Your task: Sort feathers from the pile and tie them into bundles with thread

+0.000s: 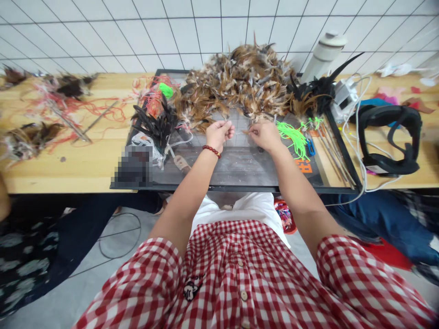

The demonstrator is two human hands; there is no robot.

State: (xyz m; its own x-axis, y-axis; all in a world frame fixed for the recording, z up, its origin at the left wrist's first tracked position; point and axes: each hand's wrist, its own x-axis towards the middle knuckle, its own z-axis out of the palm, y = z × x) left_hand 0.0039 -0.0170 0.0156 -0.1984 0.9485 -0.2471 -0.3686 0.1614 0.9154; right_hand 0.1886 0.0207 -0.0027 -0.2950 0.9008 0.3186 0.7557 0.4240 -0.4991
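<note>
Right hand [263, 135] closes thumb and forefinger on what looks like a small brown feather [245, 132], before a feather pile [236, 82] on a black-rimmed tray [247, 188]; the left hand [218, 134] curls nearly closed, its hold unclear. Feather-picking appears underway, calling next for fine fingertip control.

I see mottled brown feathers [245, 75] heaped loosely beyond the right hand [265, 135]. What seems a small tan feather [246, 132] pokes from its fingertips.
</note>
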